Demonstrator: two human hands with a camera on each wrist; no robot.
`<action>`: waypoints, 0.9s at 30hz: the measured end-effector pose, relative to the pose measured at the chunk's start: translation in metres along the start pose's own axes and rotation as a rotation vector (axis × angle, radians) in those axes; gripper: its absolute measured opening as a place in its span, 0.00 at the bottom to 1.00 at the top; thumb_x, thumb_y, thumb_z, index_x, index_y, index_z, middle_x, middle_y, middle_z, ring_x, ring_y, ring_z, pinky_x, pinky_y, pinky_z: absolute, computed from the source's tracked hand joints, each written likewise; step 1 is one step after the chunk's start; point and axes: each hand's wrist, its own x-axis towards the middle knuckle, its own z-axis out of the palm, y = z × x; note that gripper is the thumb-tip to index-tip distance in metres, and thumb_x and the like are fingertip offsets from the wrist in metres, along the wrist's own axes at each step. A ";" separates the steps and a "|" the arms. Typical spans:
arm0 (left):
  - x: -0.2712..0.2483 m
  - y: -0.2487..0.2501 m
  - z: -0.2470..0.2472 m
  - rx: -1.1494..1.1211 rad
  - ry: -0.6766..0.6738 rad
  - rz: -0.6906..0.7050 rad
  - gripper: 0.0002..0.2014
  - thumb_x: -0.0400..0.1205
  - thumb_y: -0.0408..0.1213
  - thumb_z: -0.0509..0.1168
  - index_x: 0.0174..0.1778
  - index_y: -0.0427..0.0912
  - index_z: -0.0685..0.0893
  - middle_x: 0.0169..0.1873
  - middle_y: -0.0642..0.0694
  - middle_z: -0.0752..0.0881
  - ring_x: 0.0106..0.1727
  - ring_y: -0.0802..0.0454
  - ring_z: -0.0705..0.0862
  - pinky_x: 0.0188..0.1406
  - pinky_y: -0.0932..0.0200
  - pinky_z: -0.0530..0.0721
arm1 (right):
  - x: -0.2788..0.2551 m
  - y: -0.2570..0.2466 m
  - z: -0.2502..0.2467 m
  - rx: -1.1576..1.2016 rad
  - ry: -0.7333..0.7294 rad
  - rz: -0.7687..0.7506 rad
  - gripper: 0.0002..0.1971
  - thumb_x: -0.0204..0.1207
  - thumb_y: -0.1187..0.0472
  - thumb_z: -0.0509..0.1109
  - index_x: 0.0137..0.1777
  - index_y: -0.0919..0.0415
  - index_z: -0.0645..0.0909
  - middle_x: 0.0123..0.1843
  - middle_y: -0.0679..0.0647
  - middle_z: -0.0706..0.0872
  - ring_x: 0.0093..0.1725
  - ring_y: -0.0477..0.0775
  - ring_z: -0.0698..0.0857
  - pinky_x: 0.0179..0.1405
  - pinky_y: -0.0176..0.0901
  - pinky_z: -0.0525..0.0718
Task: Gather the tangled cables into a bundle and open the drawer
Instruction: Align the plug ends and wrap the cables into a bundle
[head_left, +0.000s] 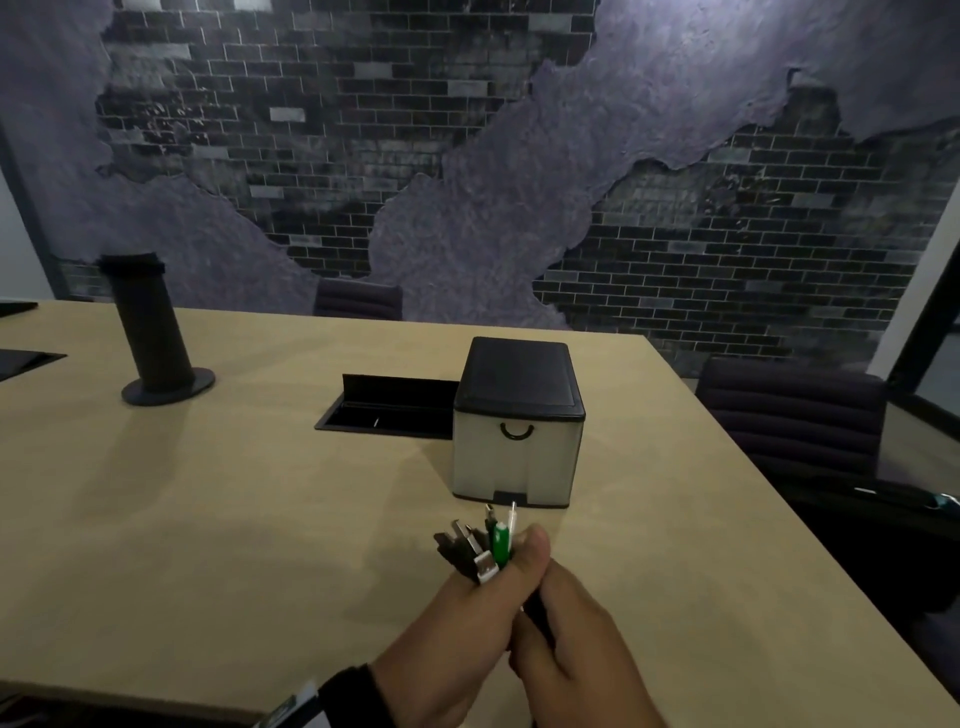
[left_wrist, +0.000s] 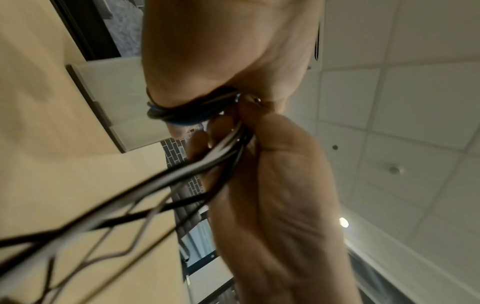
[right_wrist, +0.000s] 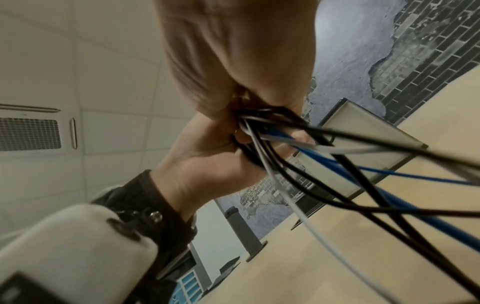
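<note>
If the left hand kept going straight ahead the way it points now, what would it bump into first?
Most likely the front of the drawer box, just beyond the plug ends of the cable bundle that the left hand grips. Those plugs would probably touch first; depth is hard to judge.

left hand (head_left: 457, 618), right hand (head_left: 576, 639), fists touching

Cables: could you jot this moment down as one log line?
cables: bunched | left hand: holding | right hand: holding | drawer: closed
</note>
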 end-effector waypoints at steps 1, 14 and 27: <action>0.001 0.002 0.003 -0.029 0.016 0.016 0.13 0.75 0.52 0.72 0.44 0.48 0.94 0.45 0.47 0.94 0.48 0.55 0.93 0.53 0.55 0.84 | 0.000 -0.001 -0.001 0.054 -0.012 0.013 0.28 0.78 0.61 0.63 0.68 0.25 0.73 0.60 0.38 0.87 0.53 0.39 0.87 0.46 0.28 0.82; 0.003 0.021 0.001 -0.050 0.073 0.193 0.13 0.85 0.25 0.59 0.55 0.34 0.89 0.55 0.39 0.93 0.60 0.47 0.90 0.59 0.52 0.83 | -0.002 0.015 0.007 0.554 -0.068 0.279 0.10 0.67 0.65 0.72 0.42 0.65 0.74 0.27 0.68 0.78 0.21 0.57 0.78 0.22 0.39 0.75; -0.036 0.062 -0.038 -0.024 -0.227 0.015 0.21 0.81 0.50 0.65 0.30 0.37 0.86 0.31 0.34 0.88 0.21 0.52 0.80 0.25 0.58 0.80 | 0.020 0.046 -0.020 0.027 -0.478 0.330 0.08 0.68 0.53 0.78 0.34 0.54 0.84 0.28 0.53 0.78 0.26 0.48 0.76 0.29 0.41 0.73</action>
